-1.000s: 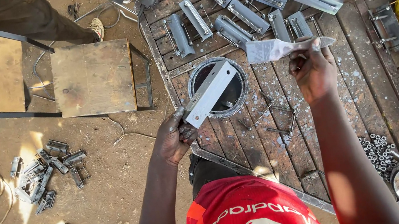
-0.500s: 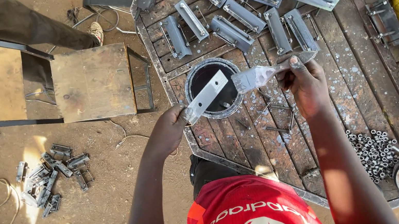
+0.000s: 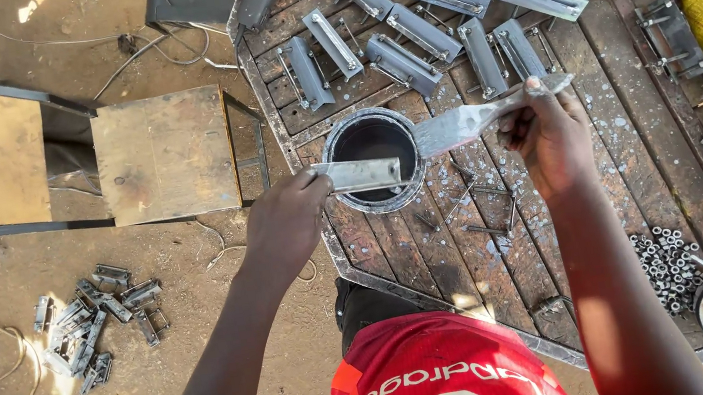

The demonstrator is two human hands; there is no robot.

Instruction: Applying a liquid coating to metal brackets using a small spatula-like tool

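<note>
Over paint can (image 3: 375,159), left hand (image 3: 287,225) holds bracket (image 3: 364,174).

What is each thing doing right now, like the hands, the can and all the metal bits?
left hand: gripping a flat metal piece over the can
right hand: holding a paint-coated brush, tip at the can's rim
paint can: open, dark inside, upright
painted metal brackets: laid out in rows on the worktop
unpainted metal parts: heaped on the ground
nuts: piled loose
</note>
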